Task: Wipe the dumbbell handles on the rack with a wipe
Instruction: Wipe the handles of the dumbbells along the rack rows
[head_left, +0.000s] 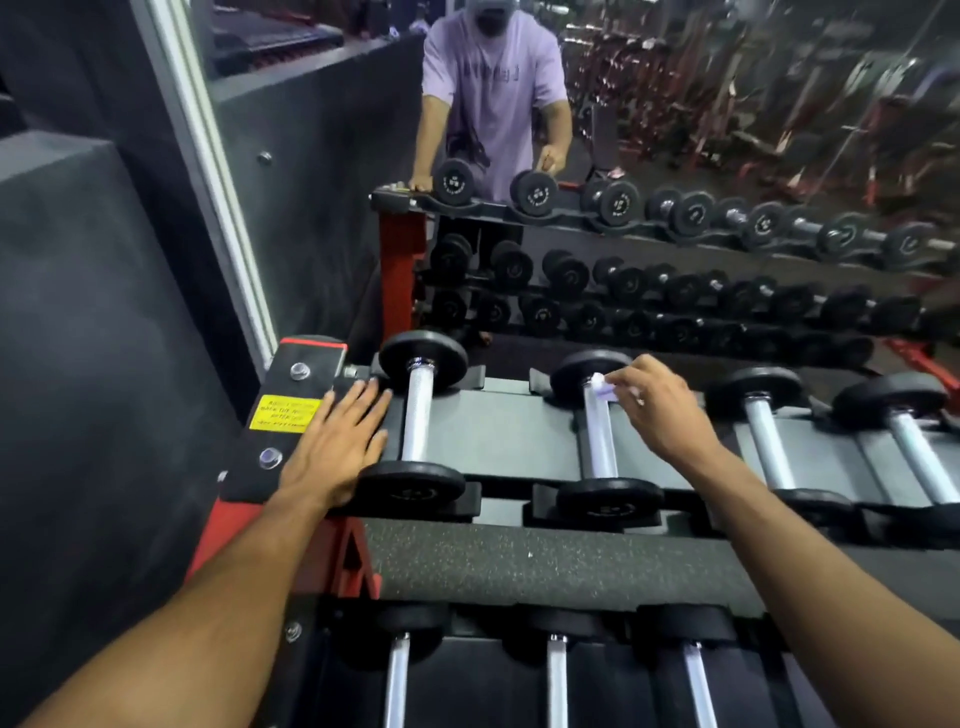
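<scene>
Right hand (657, 402) pinches wipe (602, 387) on far end of second dumbbell's handle (600, 436), axis running near-to-far on rack (498, 426). Left hand (332, 441) flat, fingers spread, on rack's left edge.

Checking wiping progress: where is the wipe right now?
In the head view, right of centre: the right hand pinches the wipe against the far end of the second dumbbell handle from the left.

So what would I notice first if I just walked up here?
Probably the right hand pinching a small white wipe at the far end of the second dumbbell's shiny handle. The left hand lies flat on the rack's end, beside a yellow sticker. Behind, a big mirror repeats everything.
</scene>
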